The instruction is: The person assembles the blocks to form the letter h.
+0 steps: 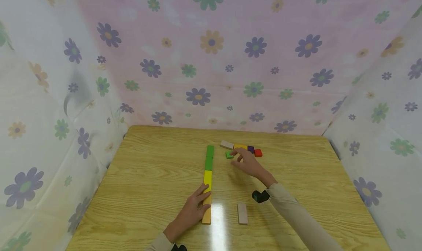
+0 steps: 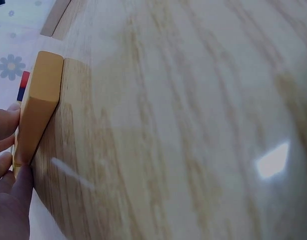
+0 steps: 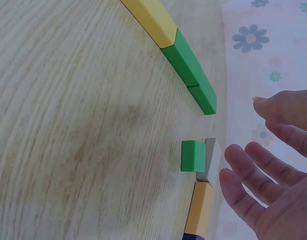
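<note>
Hovering, fingers apart, near green block (image 1: 229,155), right grip (image 1: 248,164) has room; left grip (image 1: 192,208) touches orange block (image 1: 206,218), clamping unclear.

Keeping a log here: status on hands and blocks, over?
Left hand touching block row. Right hand empty, near small green block. Near-side pale block lies clear of both hands.

The left hand (image 1: 192,209) rests on the near part of the row of blocks (image 1: 207,176), with its fingers across the top. The right hand (image 1: 249,165) is raised to the right of this row, its fingers loosely bent.
</note>
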